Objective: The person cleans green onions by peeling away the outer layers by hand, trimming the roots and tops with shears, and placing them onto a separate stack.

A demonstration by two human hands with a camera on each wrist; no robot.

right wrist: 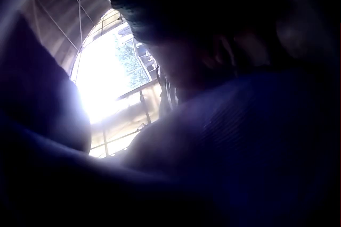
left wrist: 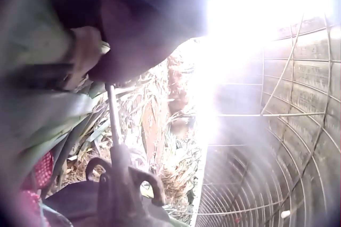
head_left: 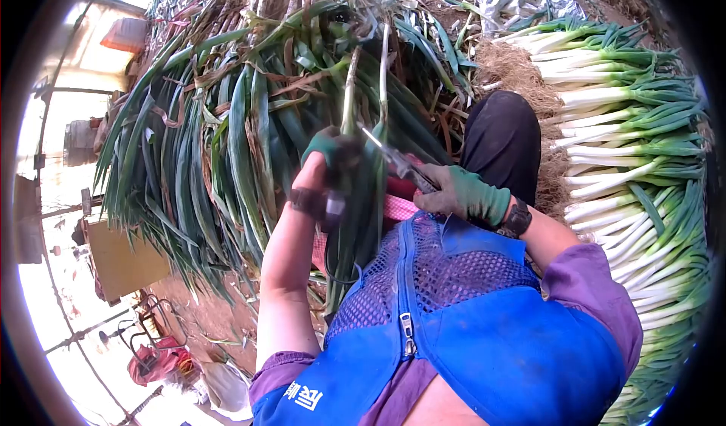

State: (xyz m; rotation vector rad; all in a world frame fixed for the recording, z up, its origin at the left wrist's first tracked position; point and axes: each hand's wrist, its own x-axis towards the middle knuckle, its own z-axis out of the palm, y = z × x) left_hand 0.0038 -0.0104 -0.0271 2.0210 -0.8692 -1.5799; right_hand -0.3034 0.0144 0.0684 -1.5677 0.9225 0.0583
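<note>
My left hand (head_left: 333,150), in a green and dark glove and blurred, grips a long green onion (head_left: 349,97). Its pale stalk points away from me, and long leaves (head_left: 352,237) hang down over my lap. Another onion stalk (head_left: 383,74) stands close beside it. My gloved right hand (head_left: 461,192) holds an air blow gun (head_left: 401,163), its thin metal nozzle angled toward the gripped onion. In the left wrist view, the blow gun's tube (left wrist: 114,112) shows below a dark glove (left wrist: 133,30). Dark cloth and shadow fill most of the right wrist view.
A big heap of untrimmed onions (head_left: 227,131) lies in front and to the left. Cleaned onions (head_left: 605,135) with white stalks are stacked at right, roots (head_left: 522,78) toward me. My dark-trousered knee (head_left: 503,139) stands between. A yellowish board (head_left: 125,256) is at left.
</note>
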